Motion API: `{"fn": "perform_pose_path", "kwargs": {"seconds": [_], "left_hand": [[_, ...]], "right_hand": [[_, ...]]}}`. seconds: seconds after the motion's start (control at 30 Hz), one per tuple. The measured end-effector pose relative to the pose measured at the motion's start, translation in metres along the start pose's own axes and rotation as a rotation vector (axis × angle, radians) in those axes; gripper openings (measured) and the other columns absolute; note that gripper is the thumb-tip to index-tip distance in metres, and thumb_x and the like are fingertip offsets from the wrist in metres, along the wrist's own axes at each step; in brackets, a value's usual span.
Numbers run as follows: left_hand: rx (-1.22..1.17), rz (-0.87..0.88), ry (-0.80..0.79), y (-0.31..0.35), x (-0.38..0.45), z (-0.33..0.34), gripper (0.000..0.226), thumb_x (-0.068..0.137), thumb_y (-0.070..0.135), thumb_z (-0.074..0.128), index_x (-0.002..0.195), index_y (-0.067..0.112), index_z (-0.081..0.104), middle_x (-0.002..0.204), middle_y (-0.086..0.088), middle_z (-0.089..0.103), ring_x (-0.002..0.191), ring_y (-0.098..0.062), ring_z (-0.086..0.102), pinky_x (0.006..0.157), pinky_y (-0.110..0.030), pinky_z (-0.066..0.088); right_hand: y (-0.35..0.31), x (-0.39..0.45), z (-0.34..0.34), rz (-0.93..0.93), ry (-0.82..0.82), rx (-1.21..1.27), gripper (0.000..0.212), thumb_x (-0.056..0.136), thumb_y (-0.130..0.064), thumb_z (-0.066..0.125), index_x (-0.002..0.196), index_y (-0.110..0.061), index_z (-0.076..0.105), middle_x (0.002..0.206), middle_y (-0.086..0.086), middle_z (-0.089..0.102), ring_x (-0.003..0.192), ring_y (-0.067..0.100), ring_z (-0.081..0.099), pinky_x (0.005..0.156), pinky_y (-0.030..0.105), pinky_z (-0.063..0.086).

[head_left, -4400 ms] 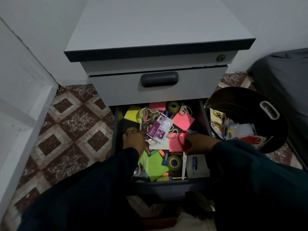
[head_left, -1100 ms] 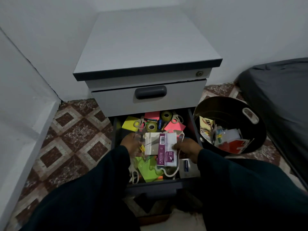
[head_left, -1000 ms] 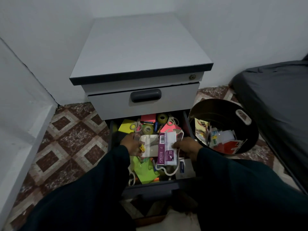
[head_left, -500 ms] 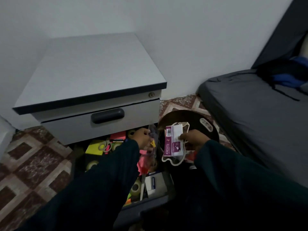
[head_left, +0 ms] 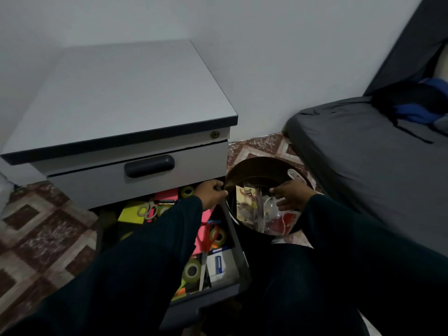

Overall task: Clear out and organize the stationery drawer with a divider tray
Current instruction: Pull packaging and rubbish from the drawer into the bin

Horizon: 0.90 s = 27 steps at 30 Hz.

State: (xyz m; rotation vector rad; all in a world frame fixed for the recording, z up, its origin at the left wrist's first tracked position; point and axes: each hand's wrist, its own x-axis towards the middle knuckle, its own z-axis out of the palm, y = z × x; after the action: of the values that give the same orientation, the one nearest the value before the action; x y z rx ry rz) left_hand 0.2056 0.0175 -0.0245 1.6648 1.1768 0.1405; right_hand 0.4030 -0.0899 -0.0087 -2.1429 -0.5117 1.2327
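Overhead, no writing reads; right hand (head_left: 292, 195) spreads over bucket (head_left: 257, 166).

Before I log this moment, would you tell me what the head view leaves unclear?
- Head view: the left sleeve covers the middle of the open drawer.
- The left hand at the bucket rim: its fingertips are curled out of sight.
- The right hand hides the bucket contents beneath it.
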Motion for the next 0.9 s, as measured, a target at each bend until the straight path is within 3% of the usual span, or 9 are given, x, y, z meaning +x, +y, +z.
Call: {"fn": "perform_pose_path", "kwargs": {"seconds": [0.17, 0.27, 0.37, 0.47, 0.57, 0.7, 0.8, 0.87, 0.9], "left_hand": [[0.018, -0.027, -0.003, -0.027, -0.023, -0.028, 0.043, 0.092, 0.014, 0.057, 0.133, 0.005, 0.047, 0.107, -0.015, 0.056, 0.078, -0.023, 0.054, 0.056, -0.025, 0.040], [0.035, -0.029, 0.017, -0.049, -0.040, -0.045, 0.039, 0.091, 0.013, 0.059, 0.129, 0.006, 0.051, 0.115, -0.019, 0.060, 0.066, -0.016, 0.052, 0.055, -0.023, 0.039], [0.047, -0.073, 0.009, -0.077, -0.060, -0.063, 0.038, 0.090, 0.012, 0.061, 0.126, 0.009, 0.051, 0.098, -0.014, 0.057, 0.071, -0.019, 0.052, 0.057, -0.024, 0.039], [0.093, -0.105, -0.006, -0.113, -0.073, -0.082, 0.046, 0.086, 0.008, 0.065, 0.129, 0.004, 0.050, 0.101, -0.015, 0.063, 0.086, -0.029, 0.061, 0.071, -0.031, 0.046], [0.178, -0.143, -0.030, -0.146, -0.083, -0.097, 0.051, 0.083, 0.006, 0.068, 0.132, 0.002, 0.050, 0.108, -0.019, 0.066, 0.103, -0.029, 0.062, 0.087, -0.034, 0.047], [0.363, -0.146, -0.104, -0.171, -0.090, -0.101, 0.043, 0.087, 0.010, 0.065, 0.128, 0.008, 0.055, 0.117, -0.017, 0.064, 0.104, -0.021, 0.061, 0.081, -0.020, 0.041], [0.478, -0.165, -0.186, -0.183, -0.088, -0.101, 0.034, 0.088, 0.008, 0.061, 0.122, 0.010, 0.062, 0.118, -0.013, 0.065, 0.110, -0.021, 0.060, 0.086, -0.022, 0.042], [0.535, -0.172, -0.261, -0.188, -0.086, -0.098, 0.030, 0.088, 0.004, 0.058, 0.117, 0.008, 0.066, 0.120, -0.011, 0.064, 0.113, -0.022, 0.059, 0.088, -0.023, 0.043], [0.562, -0.169, -0.309, -0.191, -0.085, -0.095, 0.029, 0.089, 0.003, 0.057, 0.116, 0.006, 0.066, 0.120, -0.011, 0.064, 0.112, -0.023, 0.059, 0.085, -0.022, 0.044]], "right_hand": [[-0.017, -0.026, 0.040, -0.075, -0.095, -0.036, 0.026, 0.094, -0.012, 0.056, 0.115, 0.003, 0.055, 0.082, 0.009, 0.050, 0.063, 0.019, 0.049, 0.060, 0.029, 0.047], [-0.023, -0.037, 0.067, -0.110, -0.169, -0.033, 0.007, 0.093, -0.009, 0.056, 0.095, -0.002, 0.055, 0.075, 0.008, 0.046, 0.058, 0.017, 0.045, 0.053, 0.025, 0.044], [-0.026, -0.041, 0.098, -0.137, -0.212, -0.143, 0.011, 0.093, -0.009, 0.056, 0.083, -0.006, 0.053, 0.073, 0.007, 0.048, 0.057, 0.017, 0.047, 0.048, 0.023, 0.045], [-0.023, -0.040, 0.125, -0.157, -0.223, -0.266, 0.010, 0.092, -0.011, 0.058, 0.083, -0.005, 0.056, 0.076, 0.007, 0.054, 0.062, 0.017, 0.052, 0.051, 0.023, 0.047], [-0.015, -0.035, 0.146, -0.184, -0.266, -0.467, 0.012, 0.091, -0.011, 0.059, 0.099, -0.003, 0.062, 0.075, 0.005, 0.058, 0.062, 0.013, 0.054, 0.053, 0.021, 0.047], [0.000, -0.026, 0.163, -0.199, -0.377, -0.685, 0.007, 0.088, -0.009, 0.061, 0.095, -0.008, 0.063, 0.075, 0.002, 0.058, 0.064, 0.011, 0.053, 0.055, 0.019, 0.044], [0.010, -0.018, 0.171, -0.166, -0.476, -0.796, 0.007, 0.087, -0.007, 0.062, 0.083, -0.012, 0.061, 0.079, 0.005, 0.058, 0.064, 0.012, 0.052, 0.056, 0.019, 0.045], [0.017, -0.013, 0.176, -0.143, -0.527, -0.889, 0.006, 0.088, -0.004, 0.060, 0.094, -0.003, 0.063, 0.083, 0.009, 0.058, 0.062, 0.012, 0.051, 0.055, 0.019, 0.044], [0.021, -0.010, 0.179, -0.138, -0.537, -0.944, 0.017, 0.089, -0.003, 0.059, 0.104, 0.003, 0.063, 0.086, 0.011, 0.059, 0.062, 0.013, 0.051, 0.055, 0.020, 0.043]]}}
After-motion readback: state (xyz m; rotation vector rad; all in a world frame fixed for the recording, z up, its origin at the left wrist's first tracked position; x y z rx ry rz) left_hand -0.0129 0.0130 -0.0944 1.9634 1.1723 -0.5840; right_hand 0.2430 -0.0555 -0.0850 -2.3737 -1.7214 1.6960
